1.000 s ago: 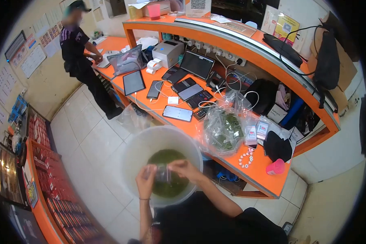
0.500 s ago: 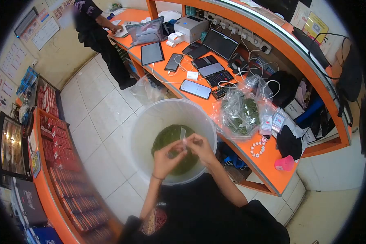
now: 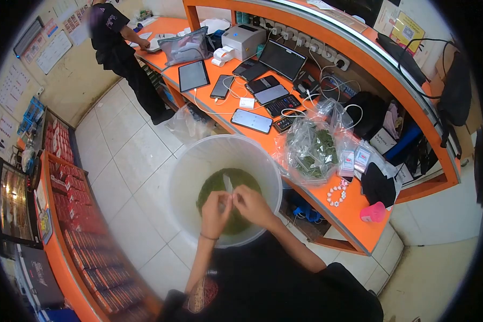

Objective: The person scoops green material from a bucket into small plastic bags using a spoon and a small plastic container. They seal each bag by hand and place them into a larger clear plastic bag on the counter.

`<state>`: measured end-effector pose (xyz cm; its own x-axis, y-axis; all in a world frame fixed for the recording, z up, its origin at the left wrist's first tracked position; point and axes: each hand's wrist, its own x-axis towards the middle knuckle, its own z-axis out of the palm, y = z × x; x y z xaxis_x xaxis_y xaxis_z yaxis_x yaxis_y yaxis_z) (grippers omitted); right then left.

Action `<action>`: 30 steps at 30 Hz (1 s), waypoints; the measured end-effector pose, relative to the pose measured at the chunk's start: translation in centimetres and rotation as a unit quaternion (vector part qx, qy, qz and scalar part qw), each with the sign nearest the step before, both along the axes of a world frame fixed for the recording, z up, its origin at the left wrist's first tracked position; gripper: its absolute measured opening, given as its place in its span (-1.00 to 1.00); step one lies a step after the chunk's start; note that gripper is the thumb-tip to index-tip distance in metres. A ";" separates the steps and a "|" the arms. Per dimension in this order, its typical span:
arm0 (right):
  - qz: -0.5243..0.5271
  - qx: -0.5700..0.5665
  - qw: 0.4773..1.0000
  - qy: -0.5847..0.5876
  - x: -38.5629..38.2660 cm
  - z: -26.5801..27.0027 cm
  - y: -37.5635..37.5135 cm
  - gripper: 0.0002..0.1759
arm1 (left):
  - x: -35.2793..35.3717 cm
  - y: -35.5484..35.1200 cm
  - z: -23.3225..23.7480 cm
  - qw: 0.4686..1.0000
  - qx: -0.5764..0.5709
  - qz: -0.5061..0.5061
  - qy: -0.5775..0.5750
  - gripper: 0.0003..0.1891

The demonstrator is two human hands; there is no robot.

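Note:
My left hand (image 3: 215, 212) and my right hand (image 3: 252, 206) meet fingertip to fingertip over a large translucent plastic tub (image 3: 183, 182). Between their pinched fingers is a small clear plastic bag (image 3: 227, 184), pointing up and away from me. Its contents, if any, are too small to make out. Finely cut green leafy material (image 3: 211, 183) covers the tub's bottom beneath my hands. To the right, a big clear plastic bag (image 3: 312, 153) of similar green material lies on the orange counter (image 3: 257, 140).
Phones, a tablet (image 3: 193, 75), a laptop (image 3: 282, 58) and a label printer (image 3: 243, 40) with cables crowd the counter. A pink cup (image 3: 373, 212) stands near its corner. Another person (image 3: 121, 53) stands at the far end. Shelves of red packs (image 3: 80, 204) line the left.
My fingers have come closer together around the small bag, and both hands have shifted slightly left. The whole view has tilted a little. The other person's hand has drawn back slightly.

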<state>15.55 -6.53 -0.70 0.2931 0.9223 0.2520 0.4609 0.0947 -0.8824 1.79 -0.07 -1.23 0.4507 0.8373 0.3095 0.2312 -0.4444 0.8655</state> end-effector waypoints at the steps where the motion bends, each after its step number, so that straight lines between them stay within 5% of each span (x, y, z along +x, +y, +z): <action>1: 0.012 -0.010 1.000 -0.008 0.1 0.0 -0.1 -0.82 | -0.3 0.2 -0.5 0.998 0.025 -0.032 0.046 -0.86; 6: 0.009 -0.061 0.998 0.008 -0.3 -0.9 0.0 -0.78 | -0.5 -0.3 0.1 0.978 0.080 -0.073 0.178 -0.83; 14: -0.057 -0.094 0.990 -0.083 -1.0 -1.9 0.4 -0.78 | 0.2 -1.7 -2.4 0.961 0.096 0.019 0.260 -0.82; 30: 0.061 -0.090 0.992 -0.057 0.9 -1.8 0.3 -0.78 | -0.3 -0.8 -1.9 0.963 0.150 -0.040 0.221 -0.81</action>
